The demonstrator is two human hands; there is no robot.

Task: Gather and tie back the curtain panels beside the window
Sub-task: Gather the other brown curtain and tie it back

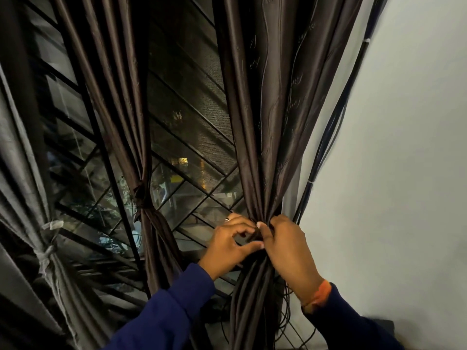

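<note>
While the dark brown curtain panel (265, 127) is hanging down the right-center of the frame, both hands are working at its gathered waist, lower center-right. The left hand (228, 245) is curling its fingers and thumb in toward the bunched fabric, pinching at what looks like a dark tie there, though I can't really make the tie out. The right hand (285, 245) is gripping the same bunch from the other side, fingers wrapped over the folds, an orange wristband (319, 294) showing above the blue sleeve (353, 332). Left of center, a second brown panel (141, 157) is already sitting knotted at its middle, and a grey curtain (30, 198) at the far left is tied too. Black cables (326, 147) are running down the white wall (404, 147) just right of the panel.
</note>
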